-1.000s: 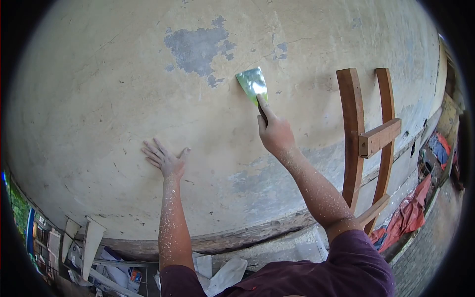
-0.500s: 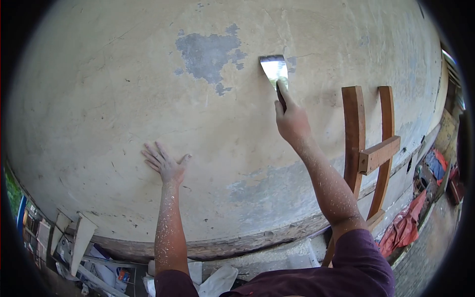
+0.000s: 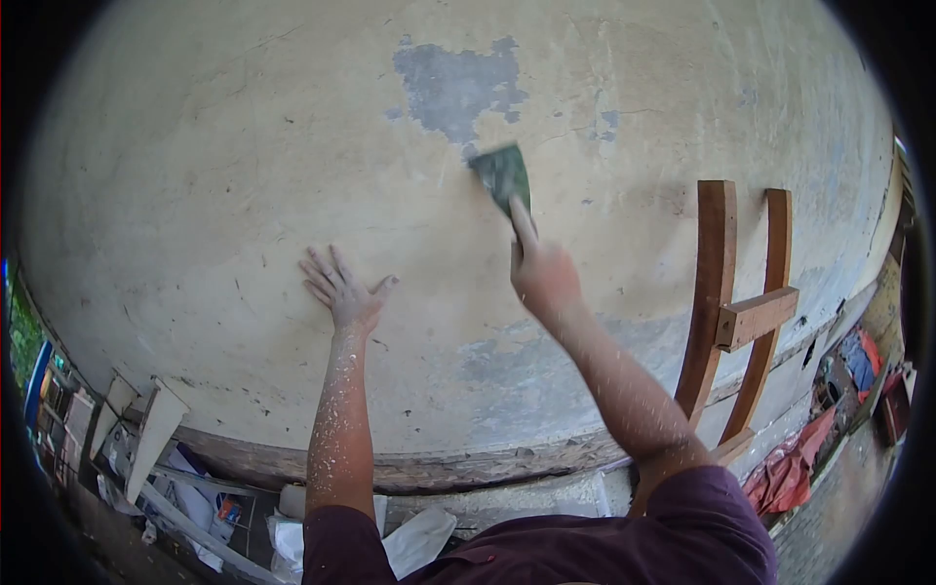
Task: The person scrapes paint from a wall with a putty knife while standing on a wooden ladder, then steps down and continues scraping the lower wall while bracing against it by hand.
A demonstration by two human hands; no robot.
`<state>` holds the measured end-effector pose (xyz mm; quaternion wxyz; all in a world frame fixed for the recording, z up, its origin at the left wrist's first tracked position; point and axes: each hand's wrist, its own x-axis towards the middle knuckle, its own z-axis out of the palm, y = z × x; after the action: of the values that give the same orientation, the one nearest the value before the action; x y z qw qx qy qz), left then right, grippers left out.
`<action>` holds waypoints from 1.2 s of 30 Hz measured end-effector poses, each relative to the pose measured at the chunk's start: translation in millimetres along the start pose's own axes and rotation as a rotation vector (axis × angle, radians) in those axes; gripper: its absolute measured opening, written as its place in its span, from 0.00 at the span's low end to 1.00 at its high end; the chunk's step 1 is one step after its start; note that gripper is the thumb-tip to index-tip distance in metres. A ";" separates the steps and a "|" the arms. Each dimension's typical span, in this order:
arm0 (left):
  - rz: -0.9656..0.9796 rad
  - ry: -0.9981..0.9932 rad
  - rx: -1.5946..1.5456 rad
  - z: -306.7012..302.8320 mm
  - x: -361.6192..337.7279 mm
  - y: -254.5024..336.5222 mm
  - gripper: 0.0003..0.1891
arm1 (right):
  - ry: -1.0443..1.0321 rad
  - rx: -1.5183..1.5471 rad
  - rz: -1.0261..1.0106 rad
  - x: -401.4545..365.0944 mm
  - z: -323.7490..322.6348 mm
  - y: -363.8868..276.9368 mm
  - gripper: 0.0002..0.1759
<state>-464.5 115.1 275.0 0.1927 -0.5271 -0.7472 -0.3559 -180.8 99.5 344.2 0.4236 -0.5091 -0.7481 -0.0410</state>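
A worn, cream-painted wall [image 3: 195, 224] fills most of the view. My right hand [image 3: 546, 273] is closed round a wide-bladed scraper [image 3: 502, 175], with one finger stretched along the back of the blade. The blade, a little blurred, is at the wall just below a bare grey patch [image 3: 456, 88] where the paint is gone. Much of the scraper's handle is hidden in my fist. Lower and to the left, my left hand [image 3: 346, 295] lies flat on the wall with fingers spread, holding nothing. Pale flakes speckle both forearms.
A brown wooden frame [image 3: 714, 283] leans against the wall at right. Beyond it, a red cloth or sheet [image 3: 795, 463] lies on the ground. A pale wedge-shaped bracket [image 3: 156, 434] juts out at lower left, near assorted clutter. White sheeting [image 3: 419, 541] lies below the wall's base.
My right hand has brought the scraper down and left, from right of the grey patch to below it, and the blade is now tilted and darker. My left hand stays flat; the view has shifted slightly.
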 end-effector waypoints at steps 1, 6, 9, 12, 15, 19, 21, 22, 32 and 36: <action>0.020 0.008 -0.012 -0.3 -0.3 0.3 0.64 | -0.048 0.042 0.008 -32.5 24.7 8.2 0.33; 0.047 0.019 -0.012 3.4 2.7 -4.6 0.64 | 0.075 0.144 -0.055 12.4 31.9 -32.3 0.34; 0.050 0.012 -0.006 8.2 -1.1 -5.1 0.64 | 0.147 0.088 -0.113 108.4 -32.6 -100.4 0.29; 0.042 0.005 -0.025 8.4 0.8 -8.7 0.64 | 0.191 0.036 -0.185 134.8 -40.0 -122.8 0.36; 0.053 -0.001 -0.043 3.4 0.4 -5.8 0.64 | -0.054 0.083 -0.065 61.6 6.2 -97.1 0.37; 0.051 0.004 -0.053 4.2 -1.6 -5.1 0.64 | -0.184 0.082 -0.002 -45.7 82.5 -58.7 0.36; 0.053 -0.007 -0.035 7.5 1.6 -6.5 0.64 | -0.130 0.131 -0.042 -22.9 80.4 -75.8 0.35; 0.067 0.019 -0.010 12.1 1.8 -8.4 0.65 | -0.075 0.164 -0.078 -3.6 71.1 -89.6 0.35; 0.080 0.026 -0.037 9.6 2.2 -10.0 0.64 | -0.291 0.148 -0.074 -24.4 81.9 -92.6 0.41; 0.075 -0.032 -0.009 2.0 0.2 -6.3 0.63 | -0.304 0.220 -0.034 -53.1 116.0 -78.3 0.38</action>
<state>-470.2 115.5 271.7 0.1916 -0.5612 -0.7283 -0.3433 -305.3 80.6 263.3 0.3580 -0.4473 -0.8120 0.1111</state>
